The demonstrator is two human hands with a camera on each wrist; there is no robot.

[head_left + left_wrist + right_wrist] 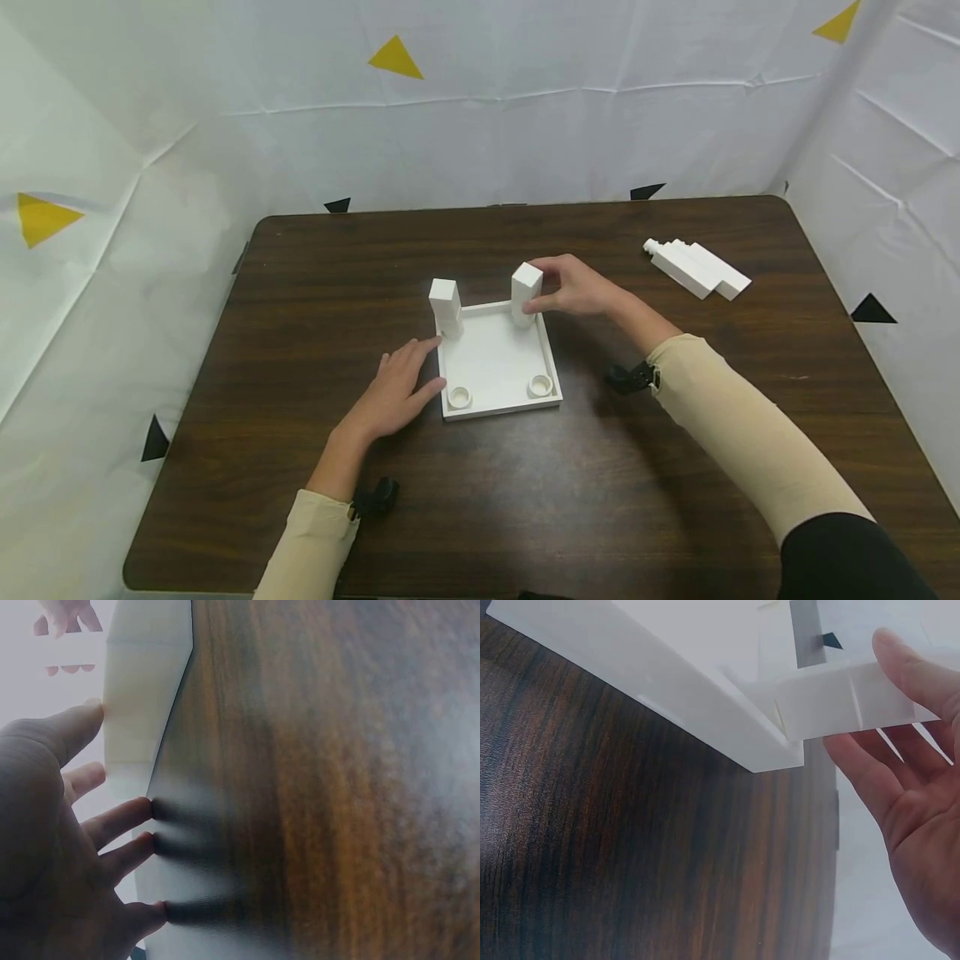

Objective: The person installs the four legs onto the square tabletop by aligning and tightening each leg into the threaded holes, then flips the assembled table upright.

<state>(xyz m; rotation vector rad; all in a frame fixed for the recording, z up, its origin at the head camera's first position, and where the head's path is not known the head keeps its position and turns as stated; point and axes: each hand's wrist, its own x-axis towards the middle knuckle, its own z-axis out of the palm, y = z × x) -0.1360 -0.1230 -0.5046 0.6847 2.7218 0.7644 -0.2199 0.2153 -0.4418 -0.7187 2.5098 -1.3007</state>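
So we've got a shallow white tray (495, 354) on the tabletop (315, 283), a round ring (460, 397) in each near corner, and the left post (446, 302) standing at one far corner. Our right hand (581, 287) has its fingers pinching the right post (527, 283) at the other; we can't tell if it's seated. Our left hand (397, 387), fingers spread, touches the tray's side. More posts (681, 268) lie off right.

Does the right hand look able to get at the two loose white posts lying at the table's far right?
Probably yes, once freed: the right hand holds the upright white post at the far-right corner of the tray, but nothing visible stands between that hand and the loose posts.
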